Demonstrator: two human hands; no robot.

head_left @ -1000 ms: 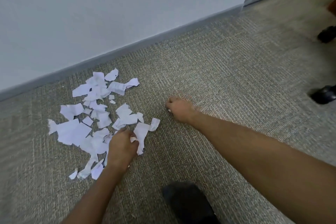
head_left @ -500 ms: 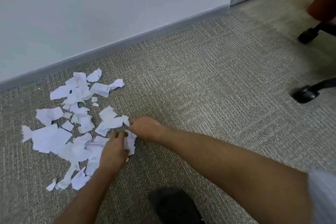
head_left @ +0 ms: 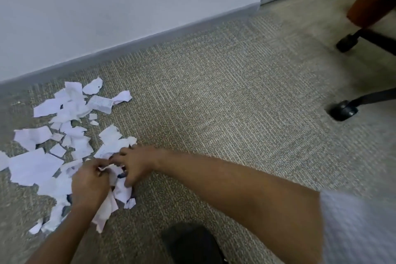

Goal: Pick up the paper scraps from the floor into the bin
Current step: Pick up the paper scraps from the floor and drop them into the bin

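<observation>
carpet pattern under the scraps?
Grey-beige carpet with fine light ribbed streaks, clearest in the head view.

Both forearms bare. Short white sleeve (head_left: 360, 227) on the right upper arm. Dark shoe (head_left: 190, 244) just left of that sleeve.

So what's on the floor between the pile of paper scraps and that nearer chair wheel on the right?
Nothing: in the head view, only bare carpet runs from the paper scraps to the chair wheel.

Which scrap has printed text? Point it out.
The receipt-like scrap at the pile's far edge near the baseboard: faint grey print, while the others look plain white.
</observation>
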